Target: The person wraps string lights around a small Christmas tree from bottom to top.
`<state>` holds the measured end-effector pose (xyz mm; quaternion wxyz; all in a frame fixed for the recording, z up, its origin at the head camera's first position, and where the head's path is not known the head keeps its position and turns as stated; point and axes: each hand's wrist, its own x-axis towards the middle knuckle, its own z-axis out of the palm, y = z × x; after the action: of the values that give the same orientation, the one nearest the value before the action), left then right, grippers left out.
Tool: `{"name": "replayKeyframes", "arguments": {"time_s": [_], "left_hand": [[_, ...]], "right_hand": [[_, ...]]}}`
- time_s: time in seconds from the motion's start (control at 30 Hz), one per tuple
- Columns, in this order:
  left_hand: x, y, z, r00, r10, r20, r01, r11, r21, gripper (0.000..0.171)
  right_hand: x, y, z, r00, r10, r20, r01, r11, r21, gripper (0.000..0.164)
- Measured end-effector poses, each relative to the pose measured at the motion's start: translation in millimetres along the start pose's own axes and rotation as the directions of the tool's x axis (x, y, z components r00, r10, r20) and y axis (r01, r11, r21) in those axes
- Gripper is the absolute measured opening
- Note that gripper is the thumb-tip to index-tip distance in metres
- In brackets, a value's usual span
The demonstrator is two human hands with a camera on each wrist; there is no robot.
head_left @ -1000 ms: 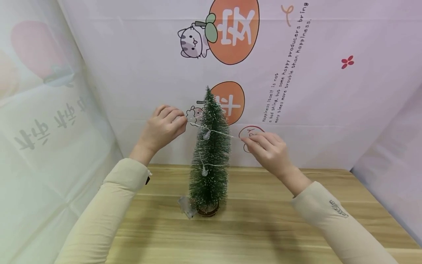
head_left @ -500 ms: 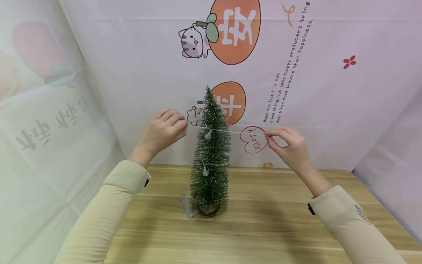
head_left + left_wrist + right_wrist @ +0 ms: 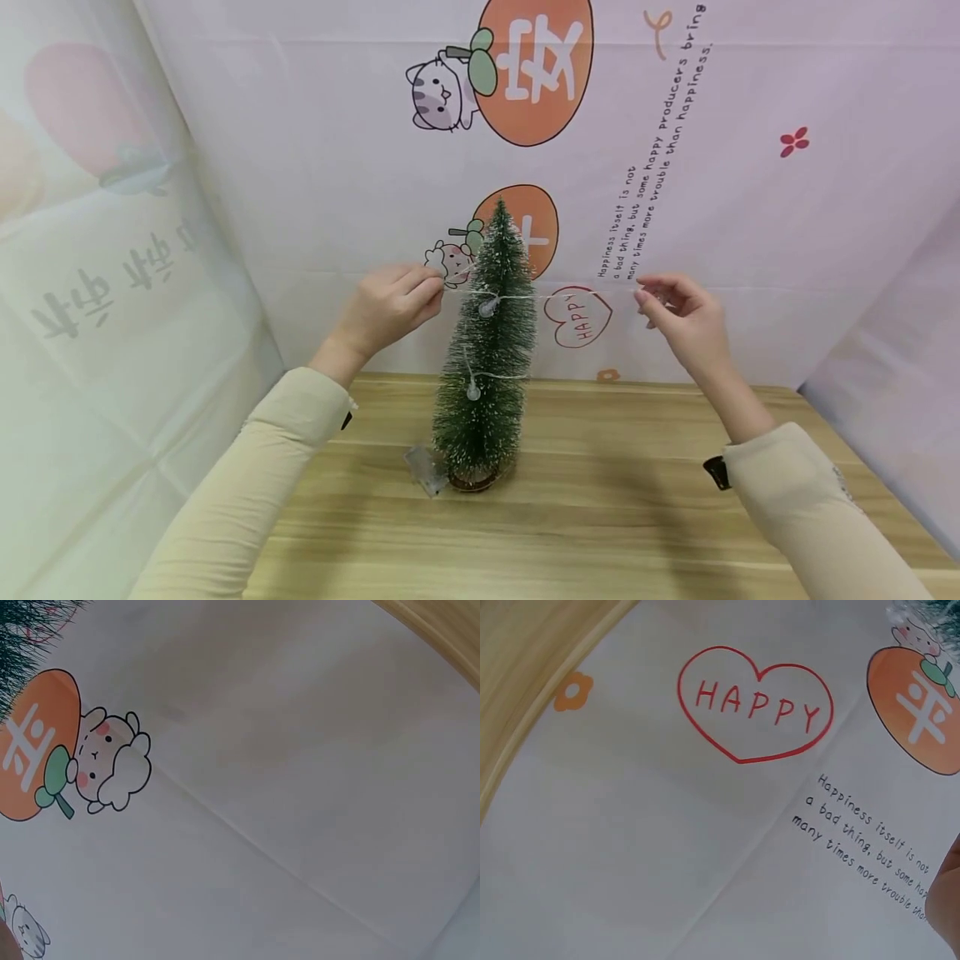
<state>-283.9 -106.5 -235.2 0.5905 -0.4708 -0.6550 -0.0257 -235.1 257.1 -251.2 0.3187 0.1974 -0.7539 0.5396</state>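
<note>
A small green artificial Christmas tree [image 3: 491, 350] with white-flecked tips stands on the table in the head view, tilted slightly right. A clear string of lights [image 3: 555, 296] crosses its front, and bulbs [image 3: 473, 390] hang against the branches. Left of the tree, my left hand [image 3: 397, 304] pinches the string close to the branches. My right hand [image 3: 686, 321] holds the string's other side between thumb and index finger, well to the right, with something clear by the fingers, probably a bulb. In the right wrist view only part of my right hand [image 3: 945, 900] shows.
A clear plastic box [image 3: 426, 472] lies on the wooden table [image 3: 570, 517] against the left of the tree's base. Behind rises a white printed cloth [image 3: 315, 150], and another cloth [image 3: 97, 350] hangs on the left.
My right hand has moved right, drawing the string out straight across the tree. My left hand has shifted slightly right, and the treetop has leaned to the right.
</note>
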Motion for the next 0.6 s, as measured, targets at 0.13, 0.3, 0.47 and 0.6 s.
{"name": "replayKeyframes", "arguments": {"time_s": [0.13,0.3,0.47,0.6], "left_hand": [[0.6,0.2,4.8,1.000,-0.008,-0.008,0.008,1.000,-0.006,0.009],[0.2,3.7,7.3,1.000,-0.014,0.011,0.014,1.000,-0.017,0.005],[-2.2,6.2,11.0,0.999,-0.007,0.038,0.008,0.999,-0.034,0.006],[-4.7,6.4,14.2,0.998,0.004,0.061,-0.002,0.999,-0.034,0.011]], "right_hand": [[4,-6,2,0.998,0.038,-0.043,-0.032,0.992,0.124,0.018],[8,-11,3,0.997,0.068,-0.042,-0.060,0.985,0.159,0.016],[9,-10,1,0.997,0.075,0.003,-0.072,0.953,0.295,0.027],[11,-12,-2,0.999,0.044,0.015,-0.046,0.933,0.357,0.027]]}}
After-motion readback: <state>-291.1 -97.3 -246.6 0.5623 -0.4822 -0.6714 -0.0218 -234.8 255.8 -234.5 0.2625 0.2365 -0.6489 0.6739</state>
